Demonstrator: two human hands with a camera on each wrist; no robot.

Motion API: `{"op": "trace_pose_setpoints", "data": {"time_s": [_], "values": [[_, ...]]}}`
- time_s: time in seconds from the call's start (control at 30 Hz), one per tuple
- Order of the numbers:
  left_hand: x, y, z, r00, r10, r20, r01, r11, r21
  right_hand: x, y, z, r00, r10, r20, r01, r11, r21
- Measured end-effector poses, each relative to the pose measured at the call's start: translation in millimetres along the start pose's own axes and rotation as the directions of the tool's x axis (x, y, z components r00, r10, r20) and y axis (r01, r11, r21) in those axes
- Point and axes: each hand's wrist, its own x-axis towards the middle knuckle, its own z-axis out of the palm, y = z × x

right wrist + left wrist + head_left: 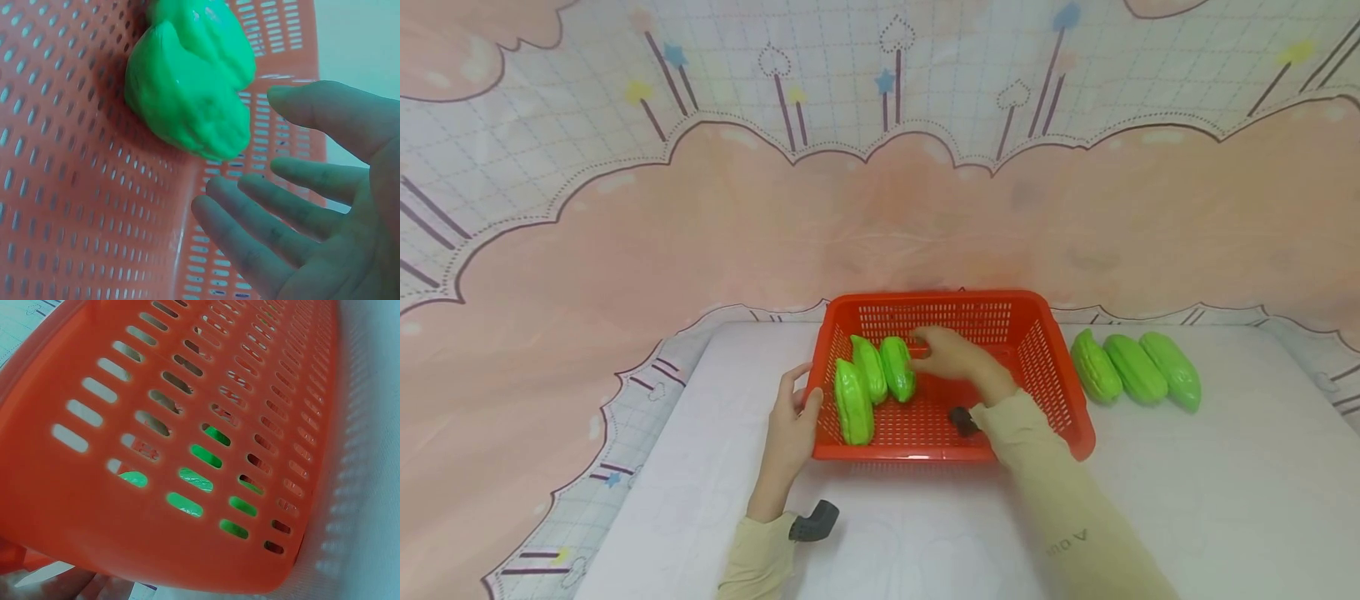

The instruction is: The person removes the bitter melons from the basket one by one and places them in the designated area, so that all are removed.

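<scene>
My left hand (792,429) is at the left rim of a red plastic basket (955,454), with fingers and thumb gripping its edge. In the left wrist view, the slotted basket wall (206,375) fills most of the picture and green shows through the slots. Over the basket's inside, my right hand (955,354) has its fingers apart and nothing in its grasp. It is just right of a ridged, glossy green gourd-like vegetable (898,369). Two similar vegetables lie to its left, one toward the back (868,371) and one nearer the front (854,404).
To the basket's right, three more green vegetables lie side by side on the white table: one close to the wall (1096,367), a middle one (1136,369) and an outer one (1172,371). A patterned pink cloth (760,233) hangs behind.
</scene>
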Motion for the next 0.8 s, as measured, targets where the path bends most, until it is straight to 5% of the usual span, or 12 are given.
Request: {"op": "trace_pose_setpoints", "data": {"time_s": [0.8], "values": [[3.9, -4.2, 1.1, 1.0, -0.001, -0.014, 0.001, 1.0, 0.018, 23, -8, 14, 0.998, 0.052, 0.039, -0.05, 0.998, -0.041]]}}
